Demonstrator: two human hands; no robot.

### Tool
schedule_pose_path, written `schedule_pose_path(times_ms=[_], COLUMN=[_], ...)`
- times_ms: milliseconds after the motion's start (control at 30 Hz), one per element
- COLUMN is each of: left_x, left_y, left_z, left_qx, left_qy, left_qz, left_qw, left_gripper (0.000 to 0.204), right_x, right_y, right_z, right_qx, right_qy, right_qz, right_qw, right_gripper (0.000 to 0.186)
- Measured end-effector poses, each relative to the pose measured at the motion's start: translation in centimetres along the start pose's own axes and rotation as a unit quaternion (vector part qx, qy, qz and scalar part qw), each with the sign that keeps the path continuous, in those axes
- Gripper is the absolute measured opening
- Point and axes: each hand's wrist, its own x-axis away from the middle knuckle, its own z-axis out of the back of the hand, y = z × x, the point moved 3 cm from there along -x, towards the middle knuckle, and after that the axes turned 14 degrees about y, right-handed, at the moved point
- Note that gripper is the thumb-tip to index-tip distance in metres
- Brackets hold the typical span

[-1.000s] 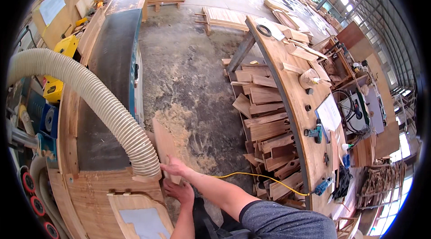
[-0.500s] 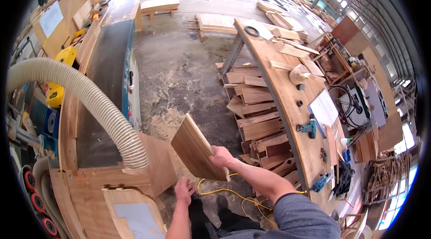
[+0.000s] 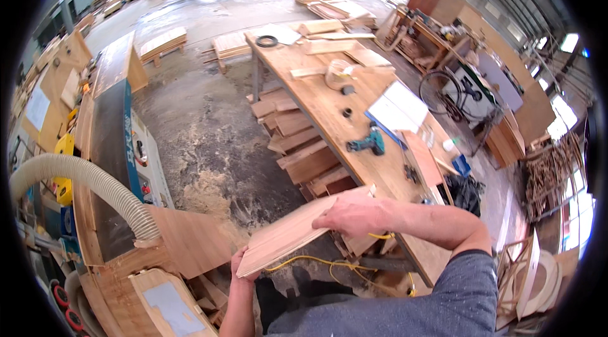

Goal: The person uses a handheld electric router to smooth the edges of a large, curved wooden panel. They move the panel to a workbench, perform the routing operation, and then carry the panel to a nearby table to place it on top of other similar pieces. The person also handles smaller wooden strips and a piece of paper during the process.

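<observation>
Near the lower centre: a flat light-brown wooden board held level in two hands.
Left hand grips its near end and right hand clasps the far edge, balancing it above the sawdust-strewn floor beside the long wooden workbench.

Held low in the middle: a flat board, left hand under its near-left corner, right hand on its far-right edge, fingers curled over the top. Left of the board, a machine with a hose arching over it. Right of the board, a long surface running away from the viewer. On that surface: a drill near the middle, a sheet of paper just behind it, a ring at the far end. Under the surface, stacked planks. Between machine and surface, open floor with sawdust. Beneath the board, a cable on the floor.
</observation>
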Motion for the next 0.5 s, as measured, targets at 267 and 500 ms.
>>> schedule_pose_path(times_ms=[267, 500], left_x=[6.6, 11.9], left_y=[-6.6, -8.1], left_z=[-9.2, -12.3], left_qx=[-0.124, -0.155], left_qy=[-0.034, 0.042], left_qz=[-0.083, -0.108], left_qw=[0.988, 0.981], left_gripper=[0.059, 0.063], right_x=[13.4, 16.2], right_y=[2.3, -0.2], right_z=[0.6, 5.0], right_qx=[0.063, 0.132], right_qy=[0.086, 0.192], right_qz=[0.021, 0.138], right_qw=[0.994, 0.963], right_gripper=[0.031, 0.03])
